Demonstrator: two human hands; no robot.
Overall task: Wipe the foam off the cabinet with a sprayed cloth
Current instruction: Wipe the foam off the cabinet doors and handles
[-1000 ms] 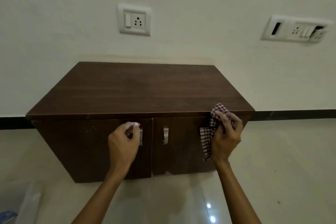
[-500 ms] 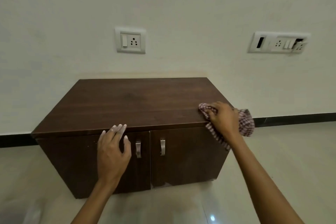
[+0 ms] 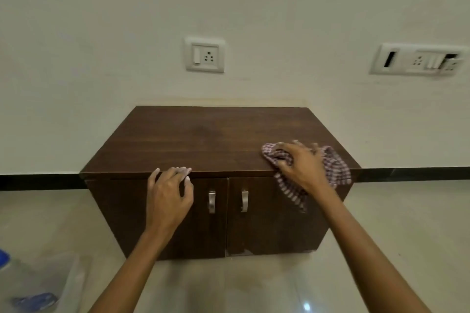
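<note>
Nearest, at the lower left of the frame, a clear plastic container with blue bits sits blurred on the pale floor. Above it, left of centre, the left hand hooks loosely curled, whitish fingertips over the front edge of the low dark-brown wooden cabinet, holding nothing. At the right centre, the right hand presses flat on a crumpled red-and-white checked cloth, pinning it at the top's front right corner with a tail hanging over the door. No foam shows on the top or doors, so the wiping looks nearly done; perhaps only the top remains. Beyond, at upper centre, a white wall socket sits above the cabinet.
</note>
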